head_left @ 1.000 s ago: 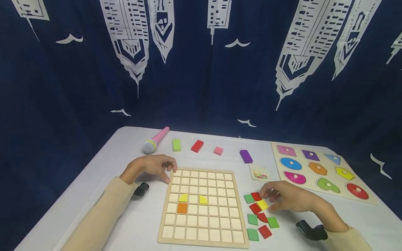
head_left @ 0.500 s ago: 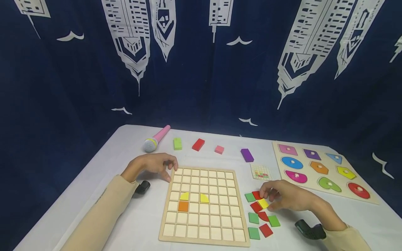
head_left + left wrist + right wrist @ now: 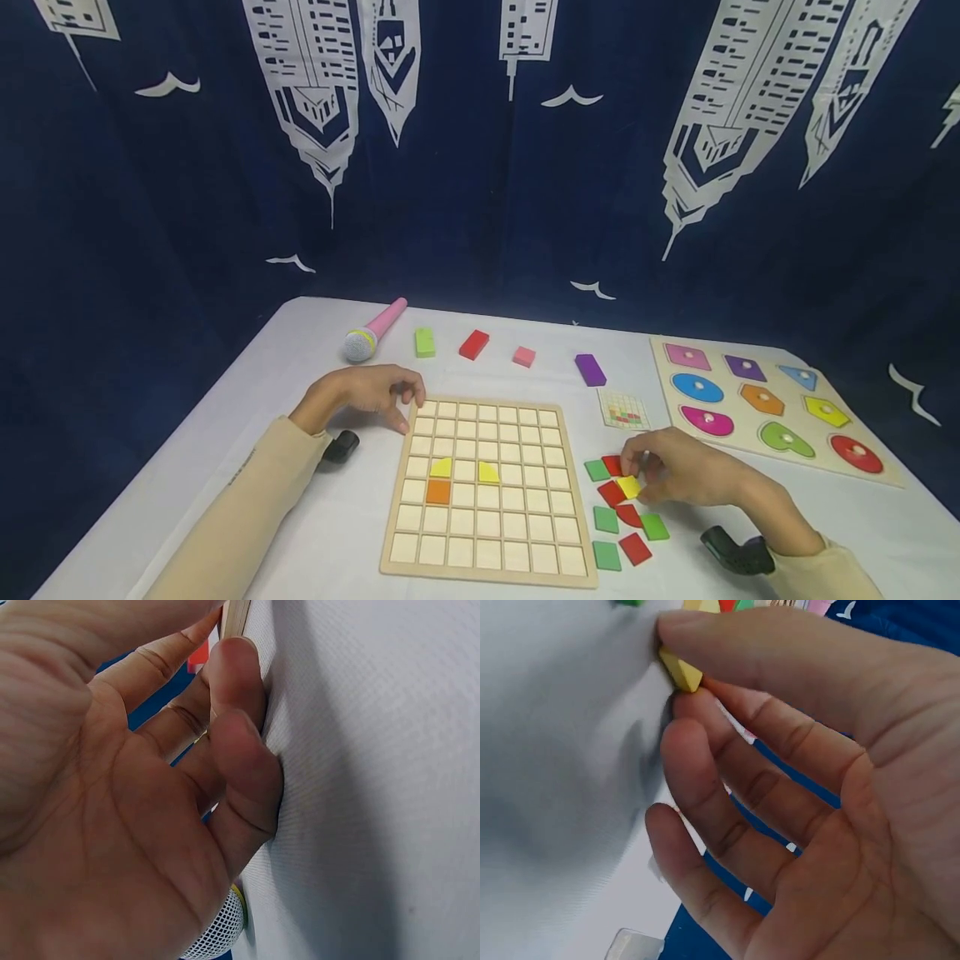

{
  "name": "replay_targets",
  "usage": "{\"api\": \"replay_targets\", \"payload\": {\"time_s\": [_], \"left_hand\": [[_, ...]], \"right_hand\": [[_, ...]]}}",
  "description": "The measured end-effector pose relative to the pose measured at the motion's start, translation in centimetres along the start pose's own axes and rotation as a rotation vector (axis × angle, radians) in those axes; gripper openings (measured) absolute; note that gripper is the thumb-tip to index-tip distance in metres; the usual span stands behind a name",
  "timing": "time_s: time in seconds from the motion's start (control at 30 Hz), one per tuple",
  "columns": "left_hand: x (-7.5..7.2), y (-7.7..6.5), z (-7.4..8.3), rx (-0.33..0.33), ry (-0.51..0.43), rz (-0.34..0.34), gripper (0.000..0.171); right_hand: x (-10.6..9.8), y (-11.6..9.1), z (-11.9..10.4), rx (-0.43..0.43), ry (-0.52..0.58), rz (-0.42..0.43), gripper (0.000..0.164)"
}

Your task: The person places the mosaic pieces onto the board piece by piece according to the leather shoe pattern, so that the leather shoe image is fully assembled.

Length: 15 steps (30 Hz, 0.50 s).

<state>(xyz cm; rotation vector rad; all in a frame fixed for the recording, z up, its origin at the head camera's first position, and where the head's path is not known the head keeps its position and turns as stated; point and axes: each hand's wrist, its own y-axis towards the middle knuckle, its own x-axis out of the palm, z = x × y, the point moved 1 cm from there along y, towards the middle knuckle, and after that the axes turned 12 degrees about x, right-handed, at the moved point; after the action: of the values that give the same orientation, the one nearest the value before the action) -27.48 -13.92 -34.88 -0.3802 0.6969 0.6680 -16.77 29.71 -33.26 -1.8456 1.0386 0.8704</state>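
A wooden grid board [image 3: 480, 577] lies on the table, holding two yellow quarter-round tiles [image 3: 441, 468] and one orange square tile [image 3: 438, 492]. My left hand [image 3: 367, 390] grips its far left corner between thumb and index finger; the other fingers curl down against the cloth. Right of the board, my right hand [image 3: 693, 468] pinches a yellow tile [image 3: 681, 671] between thumb and index finger, low over the table. Around it lie red tiles [image 3: 635, 549] and green tiles [image 3: 606, 556], several in all. The thumb and fingers partly cover the yellow tile.
A small pattern card [image 3: 623, 410] lies beyond the right hand, near a shape puzzle board [image 3: 735, 446]. Along the back are a pink microphone [image 3: 375, 330], a lime block [image 3: 424, 342], a red block [image 3: 474, 344], a pink block [image 3: 524, 357] and a purple block [image 3: 590, 370].
The view has shifted slightly. Both hands stay nearly in place, the left at the board's corner and the right at the yellow tile.
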Motion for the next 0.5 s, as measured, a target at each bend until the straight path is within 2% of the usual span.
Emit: {"api": "replay_targets", "payload": {"time_s": [0.23,0.5], "left_hand": [[-0.3,-0.1,0.3,0.006,0.019,-0.007,0.039],[-0.3,-0.2,0.3,0.003,0.012,-0.011,0.039]], "right_hand": [[-0.6,-0.4,-1.1,-0.007,-0.069,0.043,0.025],[-0.7,0.3,-4.9,-0.090,-0.090,0.059,0.018]]}}
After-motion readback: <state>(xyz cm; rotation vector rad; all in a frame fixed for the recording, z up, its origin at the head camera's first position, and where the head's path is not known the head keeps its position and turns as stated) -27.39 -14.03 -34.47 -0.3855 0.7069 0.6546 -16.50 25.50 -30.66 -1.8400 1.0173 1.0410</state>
